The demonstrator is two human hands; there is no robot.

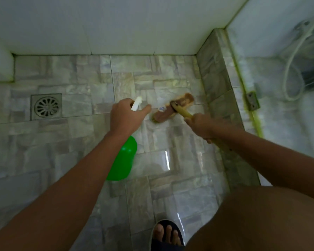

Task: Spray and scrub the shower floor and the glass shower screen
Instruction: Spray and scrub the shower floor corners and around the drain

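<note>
Tiles of mottled grey stone pattern cover the shower floor (65, 142), wet and shining where light strikes it near the middle. The left hand (124, 117) grips the white trigger head of a green spray bottle (123, 160), its fingers curled round the neck and the forefinger stretched forward along the trigger; the white nozzle pokes out above the knuckles and the green body hangs below the wrist, partly hidden by the forearm. The right hand (202, 126) is closed round the yellow handle of a scrubbing brush (172, 108), whose brown head lies flat against the floor just beside the raised tiled kerb (216, 84). The brush head sits between the two hands, close to the left forefinger but not touching it. A square metal drain (46, 106) with a round slotted grate is set into the floor well to the left of the bottle. Beyond the kerb stands the glass shower screen (279, 69), its lower edge lined with greenish-yellow grime and held by a small metal bracket (251, 101); a pale hose (294, 77) shows dimly through the glass. White wall tiles (107, 24) run along the far side. A foot in a dark sandal (168, 236) rests at the bottom, next to a bare knee.
</note>
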